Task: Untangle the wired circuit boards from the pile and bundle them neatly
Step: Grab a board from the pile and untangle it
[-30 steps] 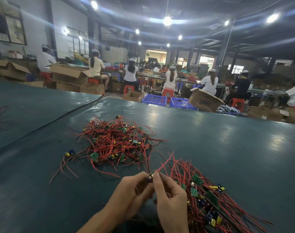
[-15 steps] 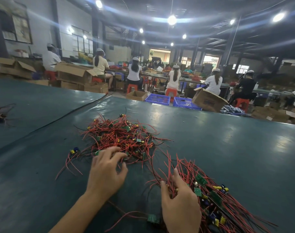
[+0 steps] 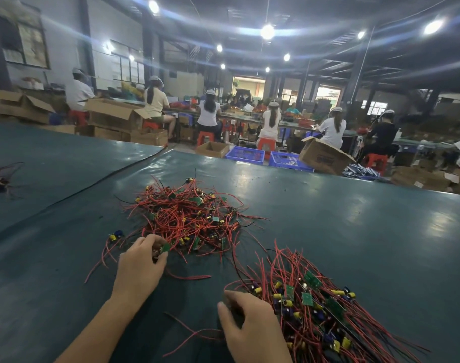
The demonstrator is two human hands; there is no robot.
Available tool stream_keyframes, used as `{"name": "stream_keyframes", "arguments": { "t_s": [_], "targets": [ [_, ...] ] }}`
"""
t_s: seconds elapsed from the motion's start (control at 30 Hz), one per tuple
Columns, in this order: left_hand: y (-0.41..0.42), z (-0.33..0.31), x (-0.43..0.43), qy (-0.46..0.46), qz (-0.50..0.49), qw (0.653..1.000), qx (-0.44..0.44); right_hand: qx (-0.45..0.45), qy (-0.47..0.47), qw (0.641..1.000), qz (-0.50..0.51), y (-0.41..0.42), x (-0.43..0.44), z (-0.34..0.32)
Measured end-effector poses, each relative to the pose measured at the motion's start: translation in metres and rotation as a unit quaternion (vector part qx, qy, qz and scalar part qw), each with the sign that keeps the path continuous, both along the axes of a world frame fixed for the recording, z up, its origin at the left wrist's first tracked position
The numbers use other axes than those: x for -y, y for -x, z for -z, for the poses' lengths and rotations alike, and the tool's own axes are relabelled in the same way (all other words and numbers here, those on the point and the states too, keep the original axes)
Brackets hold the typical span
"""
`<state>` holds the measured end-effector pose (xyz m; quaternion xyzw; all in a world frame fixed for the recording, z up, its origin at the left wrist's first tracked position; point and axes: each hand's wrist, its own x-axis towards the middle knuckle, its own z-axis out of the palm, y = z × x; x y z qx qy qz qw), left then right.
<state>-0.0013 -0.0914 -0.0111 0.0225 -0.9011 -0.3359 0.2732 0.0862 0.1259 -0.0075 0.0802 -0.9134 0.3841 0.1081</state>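
Table (image 3: 354, 231): dark teal sheet surface filling the middle and lower frame; a seam runs diagonally from the left edge towards the upper centre.
Workers (image 3: 271, 121): a seated row across the upper frame, backs to the camera, on red stools at long benches.
Cardboard box (image 3: 324, 155): open, tilted, just past the table's far edge at upper right; 2 blue crates (image 3: 246, 154) stand to its left.
Tangled pile (image 3: 189, 216): red-wired circuit boards heaped at frame centre, wires crossing in all directions, small green boards and yellow parts mixed through.
Sorted bundle (image 3: 328, 310): second group at lower right, apart from the pile; wires lie roughly parallel, fanning towards the lower right corner, boards gathered along the middle.
Right hand (image 3: 250, 328): lower centre, back up, fingers bent, tips at the bundle's left edge; partly blurred, so I cannot tell whether it grips any wire.
Left hand (image 3: 141, 265): left of centre, at the near edge of the tangled pile, thumb and fingertips pinching a green board.
Green board (image 3: 166, 248): small, held at the left hand's fingertips, its wires leading back into the pile.
Stray board (image 3: 115, 235): yellow and blue parts, lying on the table just left of the pile.
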Motion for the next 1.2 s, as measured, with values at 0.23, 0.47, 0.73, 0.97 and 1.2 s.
{"name": "stream_keyframes", "arguments": {
  "t_s": [0.23,0.47,0.73,0.97,1.2],
  "targets": [
    [-0.005,-0.017,-0.015,-0.04,0.058,0.956,-0.283,0.001,-0.003,0.998,0.069,0.008,-0.011,0.002],
    [-0.018,-0.026,-0.036,0.03,0.145,0.904,-0.4,-0.048,0.21,0.975,0.057,0.0,-0.001,-0.011],
    [-0.042,-0.023,-0.075,0.082,0.32,0.865,-0.377,0.056,0.425,0.903,-0.03,0.0,0.006,-0.02],
    [-0.048,-0.027,-0.079,0.07,0.363,0.864,-0.341,0.012,0.504,0.863,0.022,0.0,0.006,-0.021],
    [-0.046,-0.023,-0.078,0.114,0.361,0.86,-0.342,0.015,0.519,0.853,0.053,0.001,0.005,-0.02]
  ]
}}
